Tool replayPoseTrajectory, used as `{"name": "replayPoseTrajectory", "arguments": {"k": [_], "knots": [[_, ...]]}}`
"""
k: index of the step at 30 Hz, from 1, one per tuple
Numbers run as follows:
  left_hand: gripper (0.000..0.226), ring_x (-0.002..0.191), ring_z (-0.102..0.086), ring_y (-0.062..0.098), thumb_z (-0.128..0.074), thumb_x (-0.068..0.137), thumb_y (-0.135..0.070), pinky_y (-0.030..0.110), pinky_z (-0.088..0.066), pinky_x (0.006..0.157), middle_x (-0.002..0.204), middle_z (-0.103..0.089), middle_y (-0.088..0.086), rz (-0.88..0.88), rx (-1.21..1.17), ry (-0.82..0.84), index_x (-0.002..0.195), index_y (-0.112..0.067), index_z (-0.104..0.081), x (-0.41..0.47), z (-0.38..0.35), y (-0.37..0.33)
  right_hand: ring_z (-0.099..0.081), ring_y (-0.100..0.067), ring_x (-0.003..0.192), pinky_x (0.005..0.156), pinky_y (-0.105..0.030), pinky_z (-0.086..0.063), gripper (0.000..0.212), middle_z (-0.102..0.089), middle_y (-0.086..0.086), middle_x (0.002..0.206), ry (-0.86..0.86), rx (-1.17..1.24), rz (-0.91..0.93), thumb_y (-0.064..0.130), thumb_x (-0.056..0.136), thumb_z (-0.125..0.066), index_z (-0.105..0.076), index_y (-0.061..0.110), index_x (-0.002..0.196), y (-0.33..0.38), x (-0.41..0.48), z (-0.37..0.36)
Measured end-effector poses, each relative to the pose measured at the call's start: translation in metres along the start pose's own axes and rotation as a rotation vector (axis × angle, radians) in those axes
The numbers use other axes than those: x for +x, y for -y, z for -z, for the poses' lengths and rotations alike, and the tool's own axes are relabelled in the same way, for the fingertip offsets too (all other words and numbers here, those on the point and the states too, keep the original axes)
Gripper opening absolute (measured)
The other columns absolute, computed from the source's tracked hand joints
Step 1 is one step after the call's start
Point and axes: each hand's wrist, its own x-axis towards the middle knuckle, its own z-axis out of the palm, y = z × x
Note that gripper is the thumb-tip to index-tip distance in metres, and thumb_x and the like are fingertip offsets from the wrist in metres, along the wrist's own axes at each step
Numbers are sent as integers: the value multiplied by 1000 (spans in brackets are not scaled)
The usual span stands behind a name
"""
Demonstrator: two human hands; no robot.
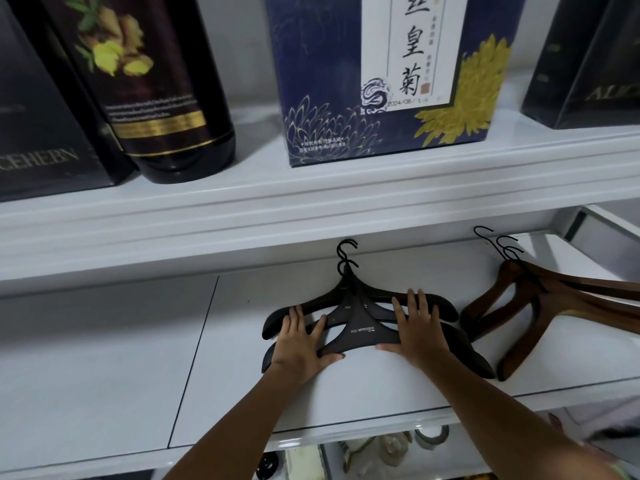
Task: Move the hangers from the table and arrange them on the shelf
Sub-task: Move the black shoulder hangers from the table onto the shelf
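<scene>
I see my left grip [301,344] and right grip [419,327] both released, flat fingers pressing the stacked black broad-shouldered hangers [360,329] on the white shelf [104,358]. Brown wooden hangers [540,306] lie at their three o'clock.

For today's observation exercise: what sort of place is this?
Likely a storage or display shelf in a home or small shop: white shelves hold a blue gift box, a dark bottle and black hangers.

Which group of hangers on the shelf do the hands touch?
The black hangers: left hand and right hand press flat on them. The brown hangers lie at the right, untouched.
</scene>
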Motion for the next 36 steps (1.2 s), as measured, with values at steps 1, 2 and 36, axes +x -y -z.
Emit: {"name": "replayPoseTrajectory", "arguments": {"k": [1, 2, 36], "knots": [[87, 145, 2, 36, -21, 82, -78, 43, 0, 117, 155, 3, 25, -3, -18, 9, 150, -29, 3, -2, -1, 1, -56, -49, 110, 74, -59, -52, 111, -59, -31, 120, -17, 24, 1, 85, 62, -11, -68, 6, 116, 2, -4, 4], [88, 145, 2, 35, -18, 81, -79, 43, 0, 118, 156, 3, 24, -4, -30, 11, 150, -29, 5, -3, -2, 1, -52, -50, 115, 79, -58, -51, 116, -54, -33, 126, -27, 11, -7, 86, 60, -6, -63, 7, 124, 4, -10, 10], [143, 145, -6, 35, 44, 22, -81, 42, -8, 117, 156, -3, 24, 30, -91, 14, 150, -31, 4, -9, 0, -13, -48, -41, 126, 97, -48, -44, 128, -50, -24, 136, -115, 49, -40, 88, 63, 20, -51, 9, 136, -12, -19, -1]]}}
